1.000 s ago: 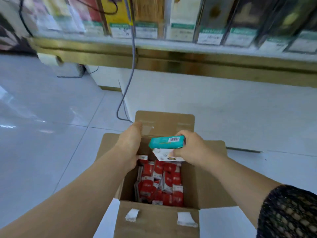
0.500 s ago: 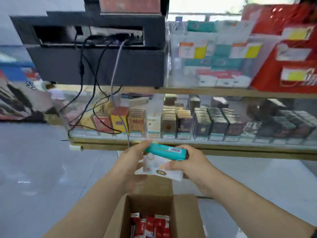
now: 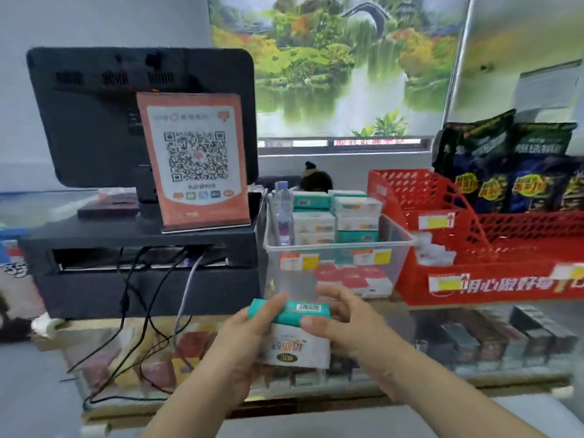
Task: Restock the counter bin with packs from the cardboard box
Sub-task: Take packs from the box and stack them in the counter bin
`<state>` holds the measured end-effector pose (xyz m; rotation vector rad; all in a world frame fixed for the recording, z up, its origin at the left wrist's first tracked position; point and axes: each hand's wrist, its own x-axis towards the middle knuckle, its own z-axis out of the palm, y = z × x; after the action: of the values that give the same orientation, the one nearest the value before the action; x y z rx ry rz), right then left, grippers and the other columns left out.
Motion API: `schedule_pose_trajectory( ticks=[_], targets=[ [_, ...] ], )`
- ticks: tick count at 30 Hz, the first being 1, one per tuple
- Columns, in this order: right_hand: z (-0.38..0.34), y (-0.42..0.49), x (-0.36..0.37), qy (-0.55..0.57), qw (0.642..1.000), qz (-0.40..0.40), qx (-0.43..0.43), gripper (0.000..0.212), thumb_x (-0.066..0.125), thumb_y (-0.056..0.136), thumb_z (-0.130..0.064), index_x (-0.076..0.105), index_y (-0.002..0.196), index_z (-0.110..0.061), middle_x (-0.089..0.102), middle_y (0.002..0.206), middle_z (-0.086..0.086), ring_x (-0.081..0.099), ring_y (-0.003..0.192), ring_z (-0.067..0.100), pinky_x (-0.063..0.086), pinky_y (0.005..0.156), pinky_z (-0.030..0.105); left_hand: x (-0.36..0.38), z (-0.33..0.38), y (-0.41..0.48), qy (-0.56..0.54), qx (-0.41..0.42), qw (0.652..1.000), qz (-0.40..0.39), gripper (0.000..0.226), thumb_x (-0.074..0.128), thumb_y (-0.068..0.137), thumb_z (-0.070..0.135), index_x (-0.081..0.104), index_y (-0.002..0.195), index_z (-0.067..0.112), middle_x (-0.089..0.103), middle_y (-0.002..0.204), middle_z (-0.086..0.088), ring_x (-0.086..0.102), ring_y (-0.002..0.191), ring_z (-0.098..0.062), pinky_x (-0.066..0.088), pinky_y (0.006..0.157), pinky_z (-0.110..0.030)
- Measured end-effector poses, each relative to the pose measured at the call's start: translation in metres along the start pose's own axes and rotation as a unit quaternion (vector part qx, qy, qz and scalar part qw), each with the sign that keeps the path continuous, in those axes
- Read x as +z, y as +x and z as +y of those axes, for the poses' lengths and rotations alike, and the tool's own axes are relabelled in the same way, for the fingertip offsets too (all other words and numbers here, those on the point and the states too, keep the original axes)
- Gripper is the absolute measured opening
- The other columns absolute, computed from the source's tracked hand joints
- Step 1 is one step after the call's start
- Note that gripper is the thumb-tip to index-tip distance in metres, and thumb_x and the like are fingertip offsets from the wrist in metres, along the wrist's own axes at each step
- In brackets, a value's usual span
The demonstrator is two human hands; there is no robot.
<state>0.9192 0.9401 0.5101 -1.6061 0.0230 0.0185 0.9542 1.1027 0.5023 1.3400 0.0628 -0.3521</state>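
A teal and white pack [image 3: 295, 336] is held in front of the counter, both hands on it. My left hand [image 3: 243, 343] grips its left end, thumb across the teal top. My right hand [image 3: 344, 324] grips its right end, fingers curled over the edge. Just beyond stands the clear plastic counter bin [image 3: 401, 245], which holds stacked teal and white packs at the back and red and white packs lower down. The cardboard box is out of view below.
A black register screen [image 3: 94, 115] and an orange QR sign [image 3: 194, 162] stand on a black drawer unit [image 3: 94, 267] to the left, with cables hanging down. A red mesh rack [image 3: 474, 257] with dark bags sits right. A glass case [image 3: 474, 346] of boxes lies below.
The view has risen from the box on the floor to the counter top. Both hands have carried the pack up to just in front of the clear bin.
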Motion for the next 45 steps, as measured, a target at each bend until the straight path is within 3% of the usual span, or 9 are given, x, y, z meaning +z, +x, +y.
schedule_pose_trajectory(
  ticks=[6, 8, 11, 24, 29, 33, 37, 41, 45],
  targets=[
    [-0.067, 0.019, -0.034, 0.096, 0.985, 0.117, -0.078, 0.032, 0.063, 0.082, -0.034, 0.057, 0.110, -0.023, 0.072, 0.099, -0.003, 0.069, 0.083, 0.008, 0.054, 0.074, 0.031, 0.042, 0.069, 0.032, -0.015, 0.019, 1.000, -0.004, 0.048, 0.069, 0.073, 0.048, 0.068, 0.098, 0.007, 0.074, 0.082, -0.018, 0.070, 0.063, -0.028, 0.057, 0.056, -0.038],
    [-0.078, 0.024, -0.045, 0.131, 0.975, 0.156, -0.091, 0.034, 0.061, 0.078, -0.038, 0.058, 0.108, -0.023, 0.073, 0.092, -0.005, 0.069, 0.083, 0.011, 0.052, 0.066, 0.030, 0.051, 0.092, 0.043, -0.008, 0.020, 1.000, -0.015, 0.050, 0.066, 0.077, 0.051, 0.067, 0.101, 0.007, 0.075, 0.083, -0.015, 0.071, 0.064, -0.026, 0.058, 0.056, -0.038],
    [-0.088, 0.035, -0.055, 0.160, 0.962, 0.200, -0.094, 0.033, 0.060, 0.082, -0.039, 0.060, 0.109, -0.021, 0.068, 0.107, 0.003, 0.063, 0.101, 0.022, 0.052, 0.082, 0.041, 0.066, 0.124, 0.059, 0.007, 0.049, 0.999, -0.021, 0.045, 0.064, 0.081, 0.049, 0.066, 0.100, 0.007, 0.075, 0.078, -0.010, 0.071, 0.059, -0.019, 0.056, 0.048, -0.032],
    [-0.141, 0.133, -0.079, 0.069, 0.973, 0.193, -0.106, 0.017, 0.042, 0.099, -0.026, 0.054, 0.109, -0.019, 0.060, 0.094, -0.003, 0.058, 0.081, 0.007, 0.046, 0.061, 0.022, 0.116, 0.160, 0.177, -0.017, 0.052, 0.995, 0.082, 0.018, 0.066, 0.088, 0.018, 0.055, 0.091, 0.004, 0.066, 0.083, -0.011, 0.064, 0.070, -0.022, 0.056, 0.042, -0.031],
    [-0.155, 0.172, -0.083, -0.007, 0.982, 0.155, -0.106, 0.021, 0.034, 0.102, -0.028, 0.048, 0.116, -0.022, 0.052, 0.088, -0.010, 0.052, 0.073, 0.000, 0.042, 0.055, 0.016, 0.116, 0.156, 0.214, 0.003, 0.036, 0.993, 0.114, 0.027, 0.064, 0.090, 0.010, 0.053, 0.112, -0.002, 0.063, 0.098, -0.018, 0.063, 0.068, -0.024, 0.055, 0.040, -0.032],
    [-0.157, 0.193, -0.087, -0.038, 0.981, 0.156, -0.107, 0.015, 0.033, 0.101, -0.030, 0.045, 0.108, -0.026, 0.056, 0.106, -0.001, 0.052, 0.090, 0.012, 0.048, 0.086, 0.032, 0.105, 0.152, 0.244, 0.027, 0.027, 0.989, 0.144, 0.041, 0.063, 0.089, 0.005, 0.043, 0.125, -0.004, 0.059, 0.114, -0.024, 0.064, 0.075, -0.031, 0.051, 0.035, -0.030],
    [-0.154, 0.204, -0.097, -0.042, 0.980, 0.161, -0.111, 0.012, 0.035, 0.100, -0.029, 0.045, 0.104, -0.027, 0.048, 0.089, -0.013, 0.047, 0.096, 0.016, 0.043, 0.098, 0.043, 0.103, 0.144, 0.259, 0.040, 0.023, 0.988, 0.150, 0.045, 0.063, 0.089, 0.005, 0.041, 0.126, -0.008, 0.059, 0.102, -0.023, 0.062, 0.070, -0.033, 0.050, 0.033, -0.032],
    [-0.150, 0.208, -0.103, -0.049, 0.980, 0.163, -0.107, 0.011, 0.036, 0.100, -0.030, 0.045, 0.106, -0.027, 0.045, 0.087, -0.016, 0.046, 0.095, 0.014, 0.043, 0.099, 0.044, 0.108, 0.140, 0.264, 0.037, 0.017, 0.989, 0.145, 0.033, 0.064, 0.089, 0.007, 0.047, 0.115, -0.004, 0.059, 0.094, -0.019, 0.061, 0.065, -0.030, 0.056, 0.041, -0.036],
    [-0.148, 0.209, -0.104, -0.058, 0.980, 0.161, -0.100, 0.022, 0.035, 0.101, -0.031, 0.048, 0.118, -0.025, 0.044, 0.091, -0.013, 0.045, 0.094, 0.012, 0.044, 0.095, 0.038, 0.102, 0.134, 0.279, 0.093, 0.015, 0.977, 0.192, 0.052, 0.079, 0.077, 0.023, 0.053, 0.115, -0.002, 0.066, 0.097, -0.021, 0.069, 0.078, -0.035, 0.059, 0.072, -0.050]
  ],
)
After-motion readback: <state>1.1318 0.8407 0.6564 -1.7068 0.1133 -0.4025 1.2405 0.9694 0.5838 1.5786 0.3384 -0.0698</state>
